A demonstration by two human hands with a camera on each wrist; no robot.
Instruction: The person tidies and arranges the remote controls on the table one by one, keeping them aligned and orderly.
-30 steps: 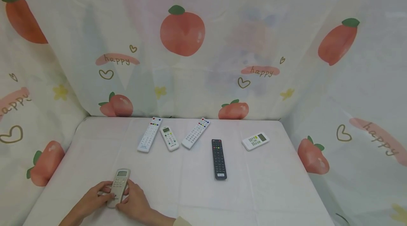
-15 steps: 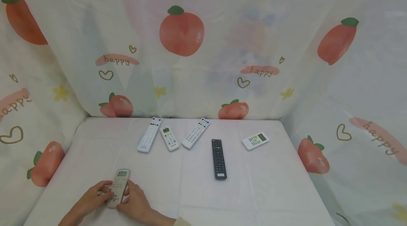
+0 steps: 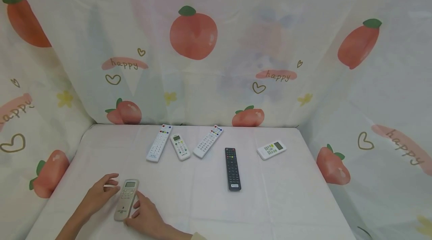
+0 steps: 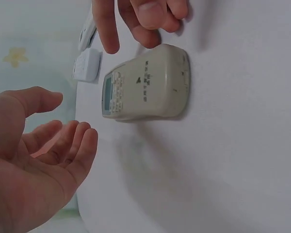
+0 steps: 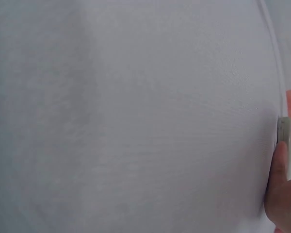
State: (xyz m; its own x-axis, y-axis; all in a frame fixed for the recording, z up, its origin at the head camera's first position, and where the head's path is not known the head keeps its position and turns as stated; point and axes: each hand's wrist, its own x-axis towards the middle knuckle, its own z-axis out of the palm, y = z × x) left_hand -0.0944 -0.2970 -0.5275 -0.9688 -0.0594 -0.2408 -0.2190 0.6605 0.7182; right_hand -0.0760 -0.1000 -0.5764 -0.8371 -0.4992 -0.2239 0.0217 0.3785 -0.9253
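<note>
A beige remote control with a small screen lies face up on the white table, its screen end pointing away from the person. To its left, my left hand is lifted off with relaxed, spread fingers; a gap between this hand and the remote shows in the left wrist view. My right hand is at the remote's right edge, fingers loosely bent and touching its side. Only part of the right hand and a bit of the remote appear in the right wrist view.
Toward the back lie a long white remote, a small white remote and another long white one. A black remote lies right of centre, a white remote farther right. Printed curtains surround the table.
My left hand has let go of the beige remote and drawn slightly up and left. The right hand stays at the remote's right side, and the remote has not moved.
</note>
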